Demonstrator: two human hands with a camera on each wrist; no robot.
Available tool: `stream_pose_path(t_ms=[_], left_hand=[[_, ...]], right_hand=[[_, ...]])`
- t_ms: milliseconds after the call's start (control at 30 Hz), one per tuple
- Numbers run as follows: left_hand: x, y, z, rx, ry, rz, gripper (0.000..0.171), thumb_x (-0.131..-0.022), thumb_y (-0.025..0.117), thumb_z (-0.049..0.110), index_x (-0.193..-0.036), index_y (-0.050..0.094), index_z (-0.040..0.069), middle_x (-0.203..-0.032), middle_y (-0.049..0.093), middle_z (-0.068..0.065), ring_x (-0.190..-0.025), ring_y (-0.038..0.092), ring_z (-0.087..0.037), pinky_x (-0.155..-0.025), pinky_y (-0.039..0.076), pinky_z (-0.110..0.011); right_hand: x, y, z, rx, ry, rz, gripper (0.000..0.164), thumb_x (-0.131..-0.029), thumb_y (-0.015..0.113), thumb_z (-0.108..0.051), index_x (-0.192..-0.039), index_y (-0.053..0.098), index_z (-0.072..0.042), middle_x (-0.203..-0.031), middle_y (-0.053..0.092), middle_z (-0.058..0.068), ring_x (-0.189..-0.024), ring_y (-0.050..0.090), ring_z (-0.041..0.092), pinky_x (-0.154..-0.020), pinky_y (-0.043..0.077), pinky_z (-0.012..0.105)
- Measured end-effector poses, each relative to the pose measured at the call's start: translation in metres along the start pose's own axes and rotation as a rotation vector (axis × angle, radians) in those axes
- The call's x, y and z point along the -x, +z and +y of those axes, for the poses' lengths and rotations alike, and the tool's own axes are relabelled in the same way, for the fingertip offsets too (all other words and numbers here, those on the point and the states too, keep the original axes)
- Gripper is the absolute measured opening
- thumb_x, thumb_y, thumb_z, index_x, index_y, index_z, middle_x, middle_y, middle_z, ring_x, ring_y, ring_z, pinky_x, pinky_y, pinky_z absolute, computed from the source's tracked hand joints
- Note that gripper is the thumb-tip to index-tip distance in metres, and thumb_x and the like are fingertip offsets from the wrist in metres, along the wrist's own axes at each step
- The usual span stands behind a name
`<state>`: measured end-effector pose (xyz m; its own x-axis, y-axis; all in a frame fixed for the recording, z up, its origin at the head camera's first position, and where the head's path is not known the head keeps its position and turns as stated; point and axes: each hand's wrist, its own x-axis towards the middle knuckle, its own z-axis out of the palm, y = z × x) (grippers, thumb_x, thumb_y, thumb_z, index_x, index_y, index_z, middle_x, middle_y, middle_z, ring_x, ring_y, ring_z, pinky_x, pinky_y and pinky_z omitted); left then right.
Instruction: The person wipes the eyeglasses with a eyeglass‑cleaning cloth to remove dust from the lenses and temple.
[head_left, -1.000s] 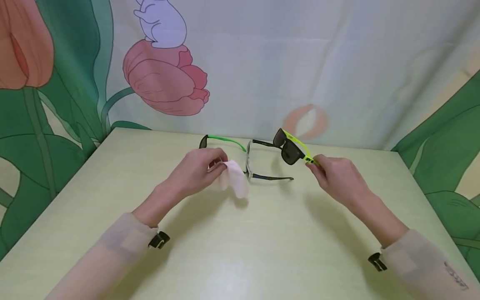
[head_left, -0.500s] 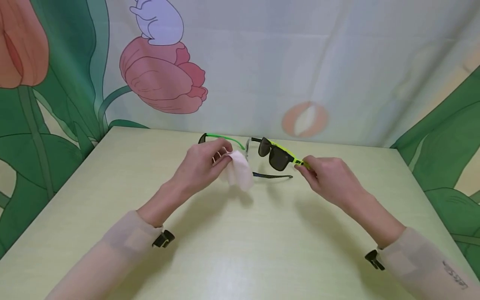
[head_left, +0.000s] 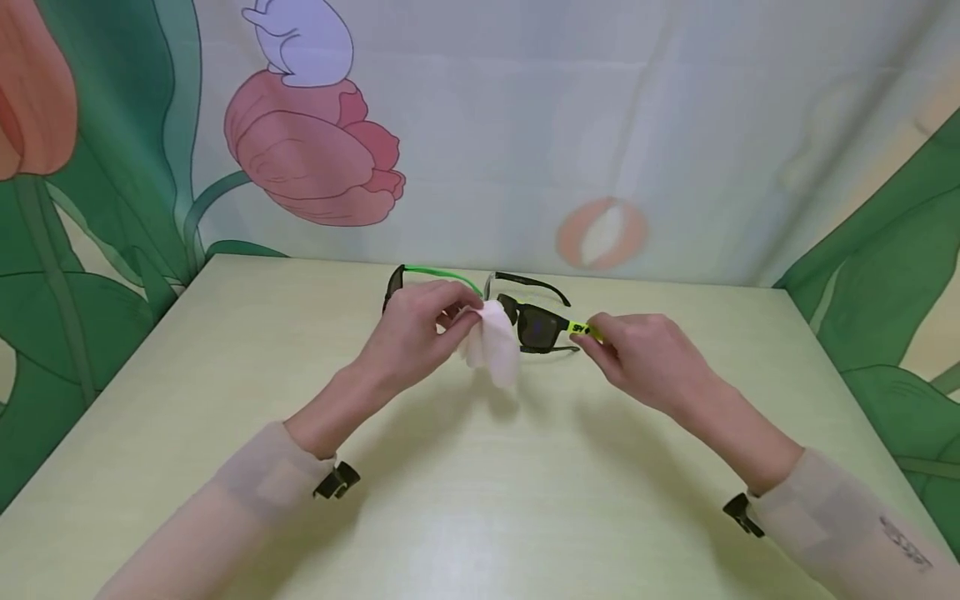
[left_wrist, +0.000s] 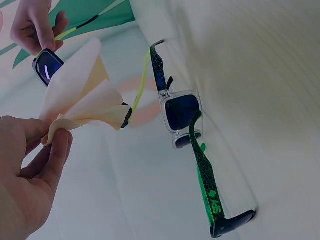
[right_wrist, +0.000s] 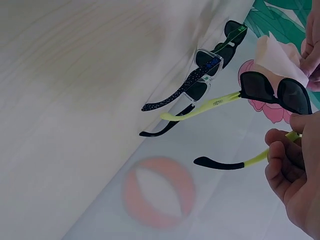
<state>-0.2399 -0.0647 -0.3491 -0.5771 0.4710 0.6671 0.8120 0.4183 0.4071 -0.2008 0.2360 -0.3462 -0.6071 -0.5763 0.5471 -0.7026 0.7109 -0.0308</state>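
My left hand (head_left: 423,333) pinches a pale pink cloth (head_left: 498,346) between thumb and fingers, its loose end hanging down. My right hand (head_left: 652,358) grips black sunglasses (head_left: 538,327) with yellow-green temples by one hinge end, holding them over the table. In the head view the cloth overlaps their far lens; in the left wrist view it hides the middle of the frame. Behind them on the table stand clear-framed sunglasses (left_wrist: 181,111) with dark speckled temples. Beside these are sunglasses with green temples (left_wrist: 207,185), partly covered by my left hand in the head view.
The pale table (head_left: 465,500) ends at a hanging curtain (head_left: 480,150) printed with tulips and a white animal. Both resting pairs of sunglasses stand near that back edge. A black clip (head_left: 337,480) sits at my left cuff, another (head_left: 742,515) at my right.
The yellow-green sunglasses have moved left and down in my right hand, with the lenses turned more level. My left hand has brought the cloth rightward, so the two now overlap.
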Motion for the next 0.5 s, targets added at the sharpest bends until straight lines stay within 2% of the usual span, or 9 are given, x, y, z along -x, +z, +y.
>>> stream_pose_path(t_ms=[300, 500], left_hand=[[0.000, 0.011, 0.008, 0.020, 0.024, -0.007, 0.012, -0.089, 0.074, -0.006, -0.096, 0.073, 0.003, -0.088, 0.069, -0.002, -0.074, 0.062, -0.012, -0.068, 0.056, -0.024], [-0.001, 0.017, 0.010, 0.038, 0.026, -0.018, 0.011, -0.089, 0.073, -0.005, -0.098, 0.072, 0.002, -0.092, 0.072, -0.005, -0.077, 0.065, -0.012, -0.071, 0.057, -0.022]], right_hand=[[0.004, 0.002, 0.000, -0.025, 0.015, -0.021, 0.032, -0.090, 0.077, -0.012, -0.073, 0.051, -0.012, -0.056, 0.035, -0.010, -0.049, 0.029, 0.005, -0.047, 0.033, 0.027], [0.006, 0.005, 0.001, -0.038, 0.005, 0.010, 0.032, -0.090, 0.077, -0.011, -0.074, 0.050, -0.012, -0.055, 0.033, -0.011, -0.049, 0.026, 0.004, -0.046, 0.029, 0.026]])
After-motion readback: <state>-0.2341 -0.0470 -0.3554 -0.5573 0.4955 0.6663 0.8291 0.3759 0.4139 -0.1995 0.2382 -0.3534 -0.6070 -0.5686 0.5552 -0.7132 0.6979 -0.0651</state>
